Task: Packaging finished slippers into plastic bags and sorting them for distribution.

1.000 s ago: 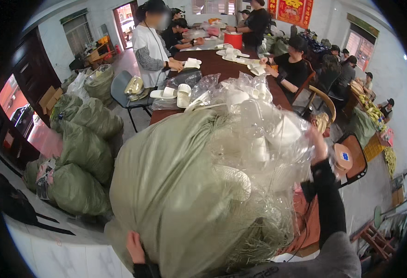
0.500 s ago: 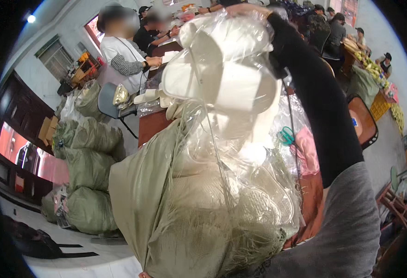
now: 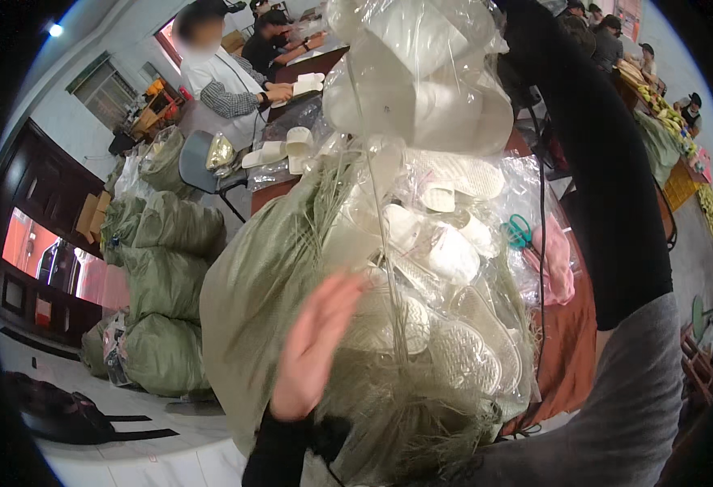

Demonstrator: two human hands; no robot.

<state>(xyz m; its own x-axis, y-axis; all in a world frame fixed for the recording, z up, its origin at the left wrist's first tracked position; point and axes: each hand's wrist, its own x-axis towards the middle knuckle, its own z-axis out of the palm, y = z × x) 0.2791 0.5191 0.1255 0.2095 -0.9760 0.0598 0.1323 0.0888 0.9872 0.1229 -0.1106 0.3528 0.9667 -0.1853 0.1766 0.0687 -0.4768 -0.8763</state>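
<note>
A clear plastic bag [image 3: 421,89] stuffed with white slipper soles hangs high in the middle of the view. Under it stands a large green woven sack [image 3: 251,276], open at the top, with more bagged white soles [image 3: 454,252] spilling out of its frayed mouth. My left hand [image 3: 316,349] is open with fingers together, blurred, right in front of the sack's mouth and holding nothing. My right arm in a black sleeve [image 3: 608,178] reaches up beside the raised bag. The hand itself is past the top edge and hidden.
Several full green sacks [image 3: 161,268] are piled at the left by a dark cabinet. A long brown table [image 3: 567,357] behind the sack carries teal scissors [image 3: 519,231] and pink cloth [image 3: 555,260]. A person in white [image 3: 218,77] sits at it. A black bag [image 3: 56,406] lies on the floor.
The bag of soles has been pulled up out of the sack, from level with its mouth to high overhead. My left hand came up from the sack's lower edge to its front.
</note>
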